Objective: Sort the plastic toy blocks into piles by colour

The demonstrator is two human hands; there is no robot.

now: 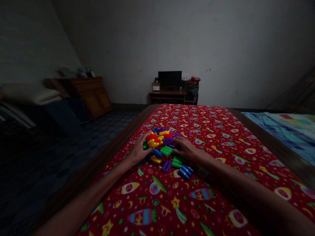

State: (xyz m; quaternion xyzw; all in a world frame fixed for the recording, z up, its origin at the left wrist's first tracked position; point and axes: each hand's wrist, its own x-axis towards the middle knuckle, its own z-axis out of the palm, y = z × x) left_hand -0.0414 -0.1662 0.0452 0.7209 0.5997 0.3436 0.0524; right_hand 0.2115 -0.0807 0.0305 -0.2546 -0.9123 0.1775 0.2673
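Observation:
A heap of bright plastic toy pieces [166,150] with rounded, tube-like parts lies on a red patterned cloth [172,196]. Red, yellow, purple, green and blue pieces are mixed together. Against the heap's left side rests my left hand [140,149], thumb and fingers apart, near the yellow pieces [154,142]. My right hand [186,148] curves along the other side, its fingers apart, touching or close to a purple piece [168,141]. A blue piece [186,171] lies at the near right edge. Some fingertips are hidden among the pieces.
The cloth covers a long table with brown edges [236,115]. Beyond it stand a desk [167,93] with a black monitor [169,78]. A wooden cabinet [92,96] is at the left, and a blue checked cloth [283,131] lies at the right.

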